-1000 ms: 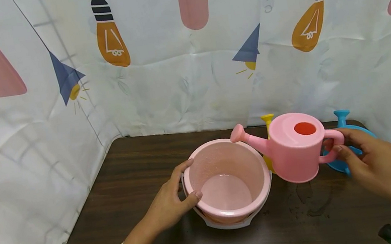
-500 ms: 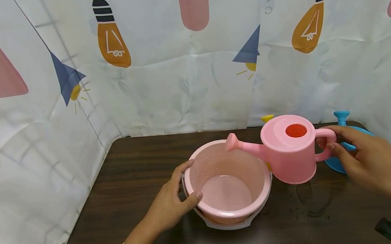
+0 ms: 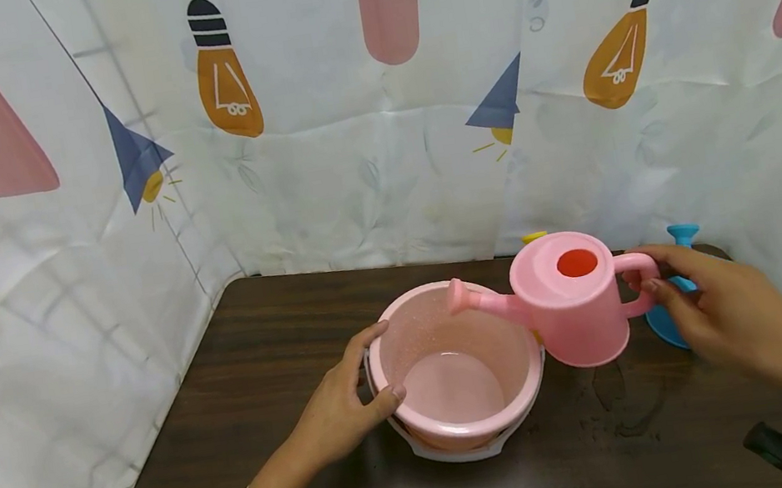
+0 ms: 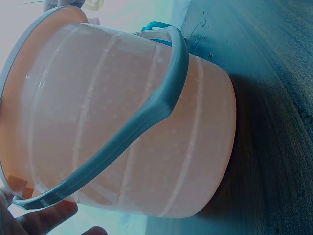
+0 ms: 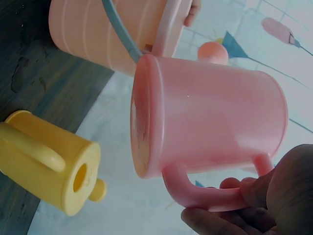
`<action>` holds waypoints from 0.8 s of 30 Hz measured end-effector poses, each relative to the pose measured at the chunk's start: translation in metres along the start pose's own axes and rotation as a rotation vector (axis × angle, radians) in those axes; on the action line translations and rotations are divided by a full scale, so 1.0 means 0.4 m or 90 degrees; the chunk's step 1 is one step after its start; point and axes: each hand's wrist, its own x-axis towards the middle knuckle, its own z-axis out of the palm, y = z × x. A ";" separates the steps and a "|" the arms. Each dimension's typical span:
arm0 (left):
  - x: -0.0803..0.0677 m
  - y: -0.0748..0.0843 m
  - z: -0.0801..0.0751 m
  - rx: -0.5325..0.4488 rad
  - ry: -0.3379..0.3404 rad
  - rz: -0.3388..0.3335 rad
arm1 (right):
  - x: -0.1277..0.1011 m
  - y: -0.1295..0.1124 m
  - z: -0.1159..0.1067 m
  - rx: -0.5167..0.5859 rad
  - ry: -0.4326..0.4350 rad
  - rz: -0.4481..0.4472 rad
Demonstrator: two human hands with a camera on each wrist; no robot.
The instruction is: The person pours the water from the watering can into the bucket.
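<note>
A pink bucket (image 3: 456, 428) stands upright on the table, its pale handle (image 4: 146, 115) hanging down the outside. My left hand (image 3: 342, 403) grips the bucket's left rim, with thumb and fingertips over the edge. Droplets dot the inner wall. My right hand (image 3: 735, 311) holds a pink watering can (image 3: 578, 326) by its handle, thumb on top and fingers wrapped through the loop. The can is raised above the table, nearly level, its spout (image 3: 483, 302) reaching over the bucket's right rim. No water shows leaving the spout.
Behind the pink can, mostly hidden in the head view, stands a yellow watering can (image 5: 54, 161). A blue watering can (image 3: 668, 321) is partly covered by my right hand. Wet marks (image 3: 636, 410) lie on the dark wooden table (image 3: 282, 328). A printed curtain (image 3: 363, 155) hangs behind.
My right hand has carried the pink watering can leftward, so its spout reaches farther over the bucket. The left hand and bucket have stayed in place.
</note>
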 end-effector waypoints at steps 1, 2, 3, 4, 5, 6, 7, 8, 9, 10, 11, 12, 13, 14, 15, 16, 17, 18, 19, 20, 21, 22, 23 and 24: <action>0.000 0.000 0.000 0.000 0.000 0.000 | 0.002 0.000 0.000 0.004 -0.002 -0.005; 0.000 0.000 0.000 -0.001 0.001 0.000 | 0.003 0.000 0.000 0.006 -0.004 -0.009; 0.000 -0.001 0.001 0.000 0.002 0.000 | 0.005 0.000 0.000 0.008 -0.005 -0.012; 0.000 0.000 0.001 0.001 0.002 -0.001 | 0.007 0.001 0.000 0.007 -0.006 -0.015; 0.000 0.000 0.001 0.001 0.002 0.000 | 0.008 0.000 0.000 0.008 -0.007 -0.016; 0.000 0.001 0.001 0.001 0.002 0.000 | 0.010 0.000 0.000 0.004 -0.007 -0.017; 0.000 0.001 0.001 0.001 0.002 0.001 | 0.011 0.000 0.000 0.002 -0.007 -0.018; 0.000 0.002 0.001 0.002 0.003 0.002 | 0.013 0.000 0.000 0.000 -0.007 -0.019; 0.000 0.002 0.001 0.003 0.003 0.003 | 0.015 0.000 0.001 -0.002 -0.007 -0.020; 0.000 0.003 0.001 0.004 0.003 0.004 | 0.017 0.000 0.001 -0.002 -0.007 -0.021; 0.000 0.003 0.001 0.004 0.003 0.005 | 0.019 0.001 0.001 -0.001 -0.007 -0.024; -0.001 0.004 0.001 0.004 0.003 0.005 | 0.021 0.003 0.002 0.000 -0.006 -0.027; -0.001 0.005 0.001 0.003 0.003 0.004 | 0.024 0.004 0.002 0.001 -0.006 -0.031; -0.001 0.005 0.001 0.004 0.003 0.003 | 0.027 0.006 0.003 0.002 -0.006 -0.036; -0.001 0.006 0.001 0.003 0.002 0.001 | 0.029 0.008 0.004 0.002 -0.004 -0.044; -0.001 0.006 0.001 0.003 0.001 0.000 | 0.032 0.010 0.005 0.003 -0.003 -0.051; -0.001 0.007 0.000 0.003 0.001 -0.002 | 0.035 0.013 0.005 0.004 -0.001 -0.059; 0.000 0.007 0.000 0.003 0.001 -0.004 | 0.038 0.016 0.006 0.006 0.000 -0.068; 0.000 0.006 0.000 0.003 0.001 -0.005 | 0.041 0.019 0.007 0.006 0.000 -0.076; 0.000 0.006 0.000 0.002 0.001 -0.006 | 0.044 0.021 0.008 0.008 0.001 -0.082; 0.000 0.005 0.000 0.001 0.001 -0.004 | 0.047 0.024 0.009 0.010 0.001 -0.087; 0.000 0.004 0.000 0.001 0.001 -0.003 | 0.049 0.025 0.009 0.012 -0.001 -0.088; 0.001 0.003 0.001 0.000 0.001 -0.001 | 0.051 0.026 0.009 0.012 -0.001 -0.090; 0.001 0.001 0.001 0.000 0.000 0.001 | 0.052 0.027 0.010 0.011 -0.003 -0.090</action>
